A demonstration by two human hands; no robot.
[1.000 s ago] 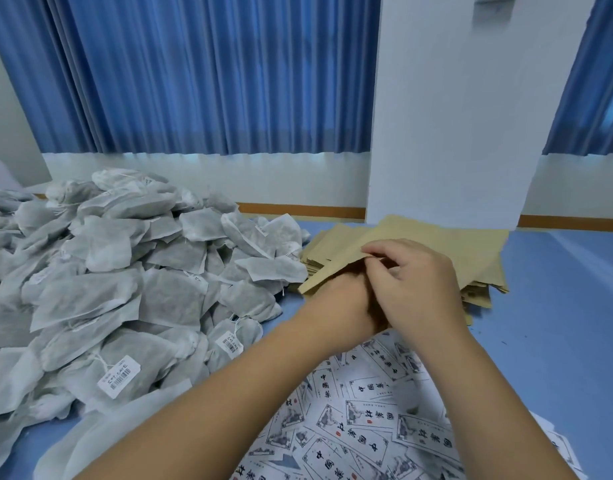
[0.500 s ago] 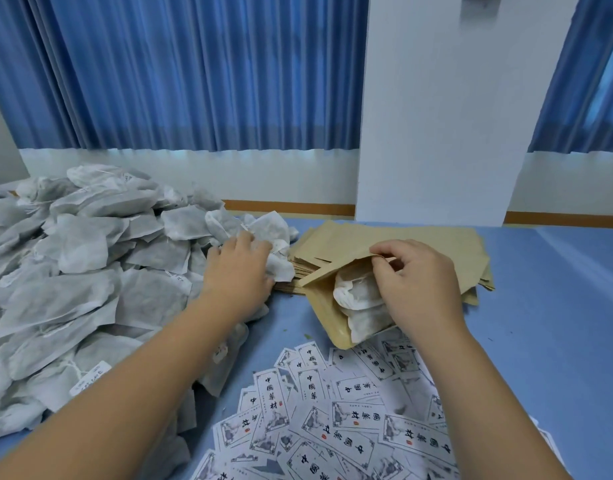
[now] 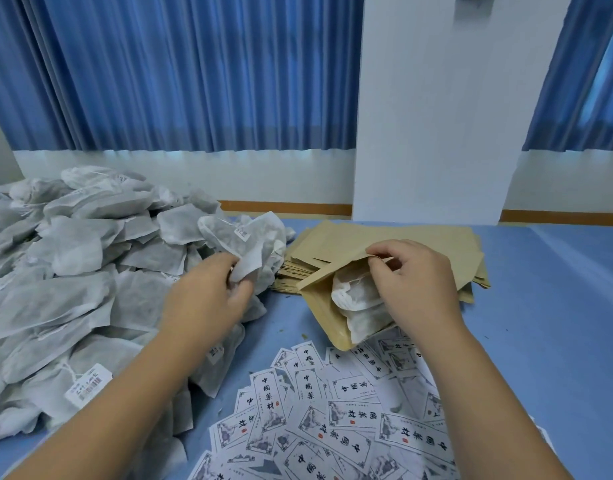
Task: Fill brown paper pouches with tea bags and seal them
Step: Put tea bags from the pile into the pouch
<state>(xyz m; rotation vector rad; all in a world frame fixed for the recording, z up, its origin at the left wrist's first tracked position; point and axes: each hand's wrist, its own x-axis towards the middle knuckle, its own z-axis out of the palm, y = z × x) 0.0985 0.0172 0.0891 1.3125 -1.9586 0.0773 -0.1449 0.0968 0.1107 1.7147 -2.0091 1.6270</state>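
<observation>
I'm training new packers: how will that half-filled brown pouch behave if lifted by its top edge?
The brown pouch probably sags and bulges, since tea bags crowd its open mouth. It likely feels light: thin paper, gauzy contents. Bags might spill if tipped, as only the right hand pinches its flap.

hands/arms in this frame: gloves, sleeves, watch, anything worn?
Nothing worn that shows. The left hand and right hand are bare, without gloves, rings or tape. Both forearms are uncovered down to the frame's bottom edge: no sleeve cuff, watch or wristband in view. The fingers have short nails, no visible polish. Anything above the forearms is out of frame.
</observation>
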